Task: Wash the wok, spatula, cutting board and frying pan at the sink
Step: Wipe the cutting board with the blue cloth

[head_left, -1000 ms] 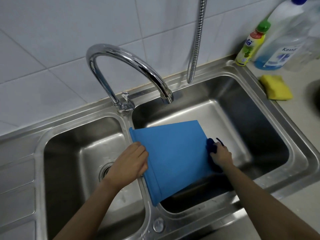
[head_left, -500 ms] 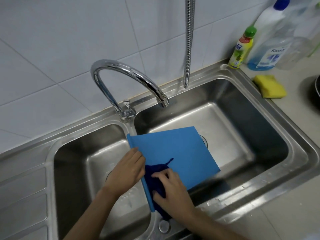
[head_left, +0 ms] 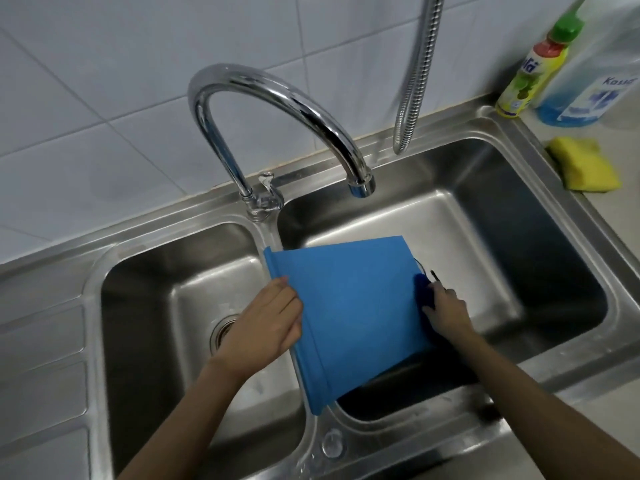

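Note:
A blue cutting board [head_left: 353, 306] leans tilted over the divider of the steel double sink [head_left: 571, 188], mostly above the right basin. My left hand [head_left: 266, 323] grips its left edge. At the board's right edge my right hand [head_left: 446, 308] holds a dark blue cloth [head_left: 424, 292] against it. The wok, spatula and frying pan are out of view.
The chrome faucet [head_left: 287, 95] arches over the divider, spout above the right basin, no water seen. A metal hose [head_left: 415, 81] hangs behind. Dish soap bottles [head_left: 533, 71] and a yellow sponge [head_left: 581, 164] sit at the far right on the counter. The left basin has a drain [head_left: 221, 332].
My right hand has swept the dark cloth from the board's near left corner across to its right edge. The left hand keeps its hold on the left edge.

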A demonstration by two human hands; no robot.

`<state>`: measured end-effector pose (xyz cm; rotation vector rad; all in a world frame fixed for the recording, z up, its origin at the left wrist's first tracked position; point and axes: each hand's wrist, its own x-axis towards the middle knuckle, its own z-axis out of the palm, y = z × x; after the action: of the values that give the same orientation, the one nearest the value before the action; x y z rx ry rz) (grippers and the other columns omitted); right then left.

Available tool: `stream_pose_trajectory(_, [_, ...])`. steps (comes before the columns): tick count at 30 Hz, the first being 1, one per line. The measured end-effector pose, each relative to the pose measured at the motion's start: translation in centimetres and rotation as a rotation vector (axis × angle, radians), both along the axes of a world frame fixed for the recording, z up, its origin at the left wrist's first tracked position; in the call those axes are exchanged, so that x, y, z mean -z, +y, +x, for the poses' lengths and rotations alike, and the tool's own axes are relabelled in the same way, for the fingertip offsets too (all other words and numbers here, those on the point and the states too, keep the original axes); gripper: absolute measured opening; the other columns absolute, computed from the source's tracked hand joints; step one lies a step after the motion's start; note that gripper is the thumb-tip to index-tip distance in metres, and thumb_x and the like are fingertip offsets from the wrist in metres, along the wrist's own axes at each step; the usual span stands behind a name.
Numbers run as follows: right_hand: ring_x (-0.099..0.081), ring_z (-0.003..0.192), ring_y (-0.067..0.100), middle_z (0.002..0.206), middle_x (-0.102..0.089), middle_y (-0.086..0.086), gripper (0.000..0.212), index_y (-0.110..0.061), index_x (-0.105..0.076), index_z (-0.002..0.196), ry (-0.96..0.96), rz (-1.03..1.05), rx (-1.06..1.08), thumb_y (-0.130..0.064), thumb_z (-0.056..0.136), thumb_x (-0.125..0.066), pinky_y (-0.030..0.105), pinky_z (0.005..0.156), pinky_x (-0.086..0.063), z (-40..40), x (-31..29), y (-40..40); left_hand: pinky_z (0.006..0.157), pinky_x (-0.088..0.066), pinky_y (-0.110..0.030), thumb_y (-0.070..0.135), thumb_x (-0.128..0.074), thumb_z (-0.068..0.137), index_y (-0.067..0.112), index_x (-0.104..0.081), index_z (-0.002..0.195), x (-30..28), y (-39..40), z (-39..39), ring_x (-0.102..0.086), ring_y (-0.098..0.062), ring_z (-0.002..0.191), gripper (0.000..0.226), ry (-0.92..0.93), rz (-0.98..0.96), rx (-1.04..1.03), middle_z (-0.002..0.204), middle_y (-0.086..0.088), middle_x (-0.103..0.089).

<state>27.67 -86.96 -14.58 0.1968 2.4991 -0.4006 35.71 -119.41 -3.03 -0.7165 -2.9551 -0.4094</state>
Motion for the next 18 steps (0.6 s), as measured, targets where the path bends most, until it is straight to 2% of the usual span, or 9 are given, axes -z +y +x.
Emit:
stream_pose_trajectory(3, [-0.046, 0.116, 0.044, 0.129, -0.043, 0.025, 0.049, -0.006, -0.033, 0.136, -0.059, 0.072, 0.072, -0.016, 0.091, -0.05, 0.042, 0.097, -0.039, -0.9, -1.0, -1.8, 0.114, -0.029, -0.034, 0.014, -0.047, 0.09, 0.005, -0.064, 0.083, -0.1, 0.2, 0.2, -0.055, -0.019, 0.08, 0.02, 0.001, -0.005, -0.021, 0.083, -0.006, -0.059])
stream_pose_trajectory(5, [-0.048, 0.111, 0.042, 0.126, -0.044, 0.024, 0.049, -0.009, -0.037, 0.135, 0.026, -0.058, 0.043, -0.022, 0.09, -0.053, 0.04, 0.093, -0.041, -0.2, -3.3, -5.4, 0.115, -0.027, -0.033, 0.013, -0.047, 0.09, 0.006, -0.064, 0.083, -0.2, 0.3, 0.2, -0.055, -0.019, 0.08, 0.02, 0.001, -0.005, -0.031, 0.083, -0.005, -0.058])
stream_pose_trajectory(8, [-0.051, 0.104, 0.033, 0.118, -0.047, 0.016, 0.05, -0.018, -0.047, 0.128, 0.16, -0.379, -0.125, -0.031, 0.083, -0.064, 0.035, 0.091, -0.042, 1.0, -7.5, -11.2, 0.111, -0.032, -0.036, 0.013, -0.046, 0.089, 0.006, -0.063, 0.08, -0.5, 0.5, 0.1, -0.054, -0.019, 0.078, 0.02, 0.015, -0.008, -0.032, 0.081, -0.006, -0.057])
stream_pose_trajectory(11, [-0.046, 0.103, 0.024, 0.113, -0.045, 0.008, 0.049, -0.023, -0.048, 0.125, 0.248, -0.524, -0.306, -0.035, 0.081, -0.066, 0.034, 0.089, -0.043, 1.4, -9.2, -14.6, 0.104, -0.036, -0.032, 0.013, -0.047, 0.089, 0.008, -0.062, 0.078, -0.7, 0.5, -0.2, -0.054, -0.021, 0.077, 0.019, 0.008, -0.029, -0.003, 0.078, -0.005, -0.056])
stream_pose_trajectory(15, [-0.045, 0.105, 0.023, 0.114, -0.047, 0.005, 0.048, -0.025, -0.049, 0.126, 0.318, -0.545, -0.261, -0.034, 0.082, -0.065, 0.031, 0.088, -0.042, 0.6, -7.5, -13.6, 0.095, -0.038, -0.03, 0.014, -0.048, 0.09, 0.008, -0.063, 0.08, -0.7, 0.4, -0.5, -0.054, -0.022, 0.078, 0.019, 0.004, -0.044, 0.012, 0.079, -0.006, -0.056])
stream_pose_trajectory(18, [-0.044, 0.113, 0.031, 0.125, -0.048, 0.011, 0.047, -0.02, -0.048, 0.132, 0.33, -0.388, -0.186, -0.029, 0.087, -0.061, 0.037, 0.092, -0.04, -1.0, -5.0, -10.7, 0.099, -0.039, -0.031, 0.016, -0.048, 0.09, 0.007, -0.063, 0.082, -0.2, 0.4, -0.5, -0.054, -0.022, 0.083, 0.02, 0.012, -0.033, 0.008, 0.081, -0.006, -0.057])
